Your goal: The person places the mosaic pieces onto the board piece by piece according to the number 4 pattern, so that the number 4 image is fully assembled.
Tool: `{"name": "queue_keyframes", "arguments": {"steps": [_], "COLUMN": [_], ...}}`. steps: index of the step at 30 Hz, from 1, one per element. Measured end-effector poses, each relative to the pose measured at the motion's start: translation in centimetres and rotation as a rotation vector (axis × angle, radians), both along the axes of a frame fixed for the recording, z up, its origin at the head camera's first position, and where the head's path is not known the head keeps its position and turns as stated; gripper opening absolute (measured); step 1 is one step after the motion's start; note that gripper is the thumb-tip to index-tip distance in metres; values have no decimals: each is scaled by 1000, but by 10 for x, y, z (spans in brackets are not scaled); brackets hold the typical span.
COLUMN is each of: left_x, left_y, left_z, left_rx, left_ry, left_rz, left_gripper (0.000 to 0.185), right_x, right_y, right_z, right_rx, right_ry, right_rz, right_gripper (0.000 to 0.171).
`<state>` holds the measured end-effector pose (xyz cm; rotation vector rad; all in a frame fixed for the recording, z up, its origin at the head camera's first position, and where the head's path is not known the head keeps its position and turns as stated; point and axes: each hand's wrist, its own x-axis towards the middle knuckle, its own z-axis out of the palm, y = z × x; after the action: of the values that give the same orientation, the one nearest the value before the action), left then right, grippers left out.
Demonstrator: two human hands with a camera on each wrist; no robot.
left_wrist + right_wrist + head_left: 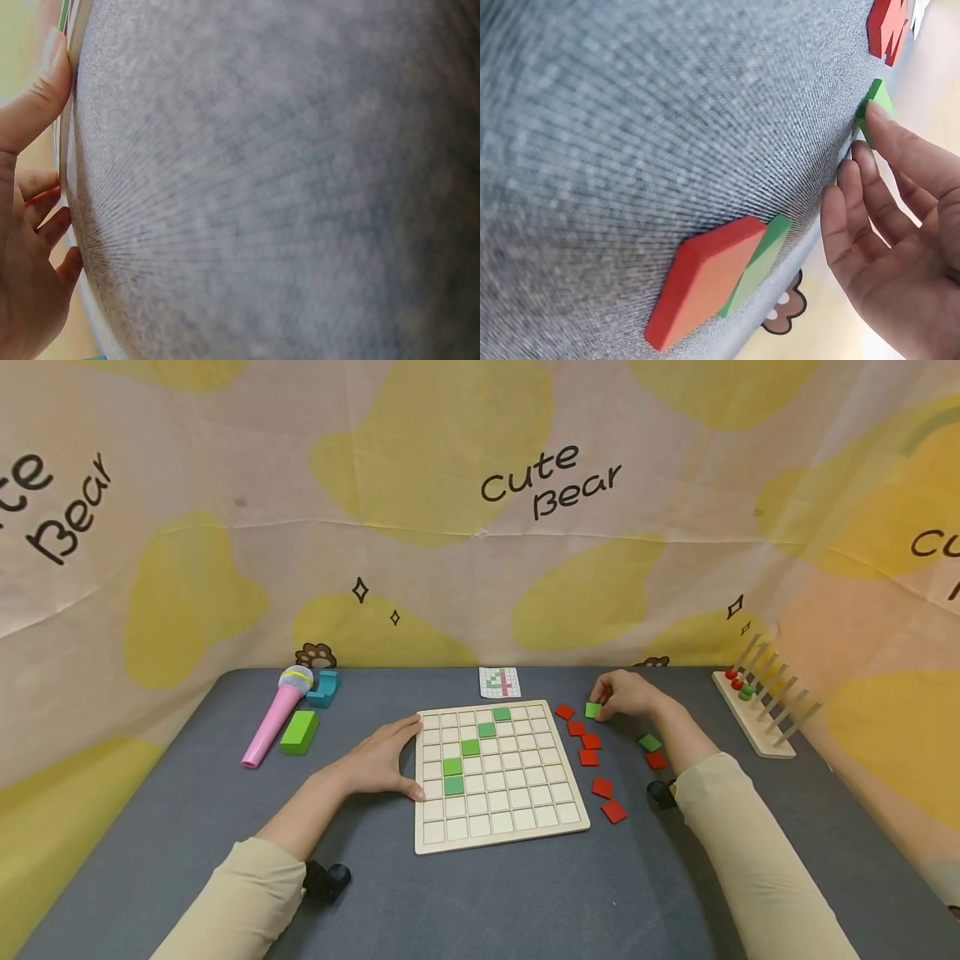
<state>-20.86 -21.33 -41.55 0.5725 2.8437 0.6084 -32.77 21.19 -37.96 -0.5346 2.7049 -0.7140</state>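
The grey tabletop (pixel 480 902) supports, left to right: a pink microphone (pixel 276 718), a green block (pixel 300 732), a blue block (pixel 322 691), a wooden grid board (pixel 507 780) with a printed card (pixel 499 682) near its far edge, red tiles (pixel 589 757), a green tile (pixel 649 742), a peg rack (pixel 756 724).

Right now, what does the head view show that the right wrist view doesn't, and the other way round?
Only the head view: the left hand, pink microphone, blue block, green block and peg rack. Only the right wrist view: the palm side of the right hand. Both: that hand with its thumb on a green tile, plus a red tile lying beside another green tile.
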Motion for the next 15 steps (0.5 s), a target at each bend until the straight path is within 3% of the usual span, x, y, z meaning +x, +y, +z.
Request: {"name": "queue_keyframes", "arguments": {"steps": [7, 15], "left_x": [0, 0], "left_y": [1, 0], "left_z": [0, 0], "left_rx": [5, -1], "left_ry": [-3, -4], "left_rz": [-1, 6], "left_gripper": [119, 118], "right_x": [-1, 3], "right_y": [0, -2], "right_z": [1, 7], "right_rx": [2, -83], "right_ry": [14, 59], "right_rz": [-4, 10], "right_gripper": [16, 18]}}
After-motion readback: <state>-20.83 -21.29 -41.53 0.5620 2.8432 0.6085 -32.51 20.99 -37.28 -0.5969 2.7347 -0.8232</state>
